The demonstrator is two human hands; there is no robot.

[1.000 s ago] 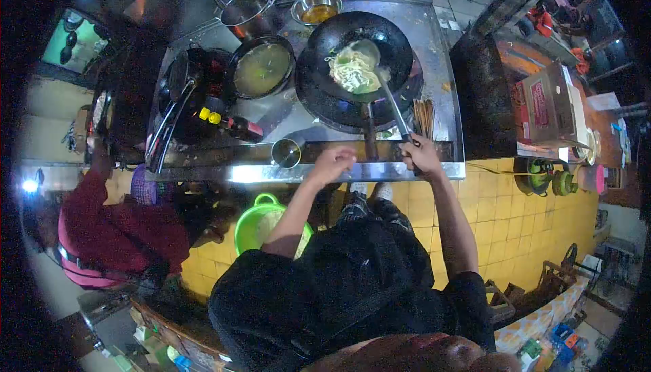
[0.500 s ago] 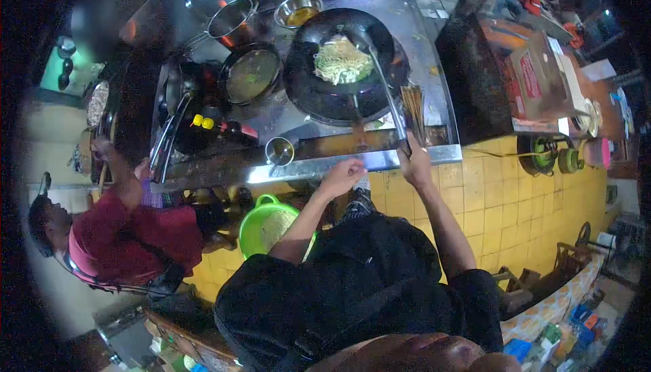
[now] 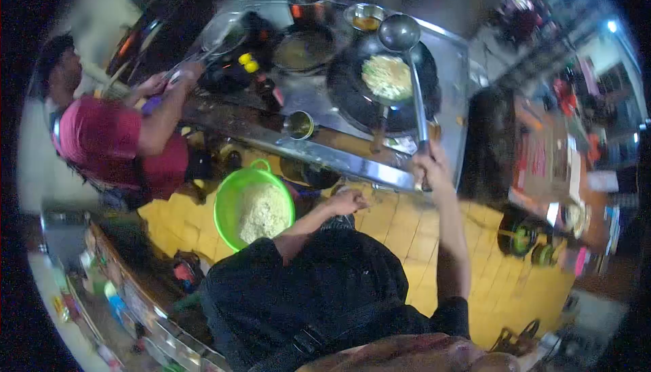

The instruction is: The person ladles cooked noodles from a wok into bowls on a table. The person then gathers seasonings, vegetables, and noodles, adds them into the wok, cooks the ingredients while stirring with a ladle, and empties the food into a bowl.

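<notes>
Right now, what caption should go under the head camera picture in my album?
Right hand grips a long ladle over a wok of pale noodles; the left hand hovers nearby.

Right hand [image 3: 430, 167]: fingers [image 3: 422, 162] wrapped in a closed grip, ahead and to the right of the left fingers. Right forearm [image 3: 451, 240] extends back from its fingers, nearly straight. Left hand [image 3: 348, 202]: fingers loosely curled, slightly blurred, pointing inward toward the right side. Left forearm [image 3: 308, 229] slants back and outward behind its fingers. Hands apart.
</notes>
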